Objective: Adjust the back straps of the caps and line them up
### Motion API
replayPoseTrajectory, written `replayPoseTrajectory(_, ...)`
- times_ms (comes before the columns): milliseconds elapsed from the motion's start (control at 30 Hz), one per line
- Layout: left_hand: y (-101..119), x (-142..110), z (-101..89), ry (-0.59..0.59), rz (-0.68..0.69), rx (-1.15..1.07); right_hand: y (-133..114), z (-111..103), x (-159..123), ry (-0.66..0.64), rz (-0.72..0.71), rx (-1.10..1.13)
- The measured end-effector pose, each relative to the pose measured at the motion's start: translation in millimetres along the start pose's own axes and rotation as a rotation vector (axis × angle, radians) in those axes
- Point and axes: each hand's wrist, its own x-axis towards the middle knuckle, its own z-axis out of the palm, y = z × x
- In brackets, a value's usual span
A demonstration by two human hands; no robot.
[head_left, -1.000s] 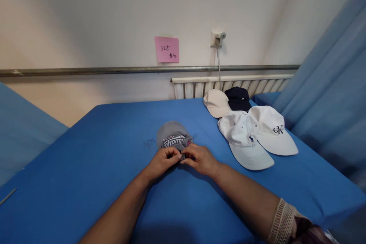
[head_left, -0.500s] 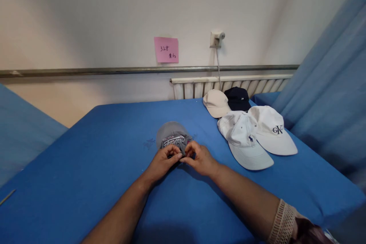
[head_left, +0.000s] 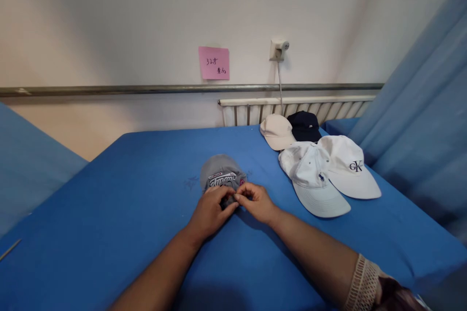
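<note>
A grey baseball cap (head_left: 219,164) with white lettering lies on the blue-covered table (head_left: 120,214), its brim pointing away from me. My left hand (head_left: 211,209) is closed on the near edge of the cap, thumb and fingers curled around it. Beside it my right hand (head_left: 256,201) pinches the same near edge, at the strap side, with thumb and forefinger. The two hands' fingertips meet there. What exactly lies between the fingertips is hidden.
To the right sit a beige cap (head_left: 276,131), a navy cap (head_left: 305,126), a pale cap (head_left: 314,180) and a white cap (head_left: 348,163). Behind the table are a radiator (head_left: 255,114) and a metal rail (head_left: 146,90). Blue curtains (head_left: 423,107) hang at both sides.
My left hand has shifted slightly right and turned further over the cap's near edge. My right hand has kept its pinch with small finger movements. The cap stays in nearly the same place.
</note>
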Motion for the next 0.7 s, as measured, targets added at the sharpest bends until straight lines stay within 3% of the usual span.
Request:
replayPoseTrajectory(167, 6.3, -1.6, -3.6, 0.072, 0.039, 0.123, -1.0, 0.9, -1.7, 0.100, 0.005, 0.031)
replayPoseTrajectory(400, 6.2, -1.6, -4.7, 0.164, 0.026, 0.048, -5.2, -1.9, -1.1, 0.166, 0.027, 0.134)
replayPoseTrajectory(700, 8.9, -1.9, -6.4, 0.175, 0.036, 0.076, -9.6, -2.7, -2.0, 0.196, 0.022, 0.291)
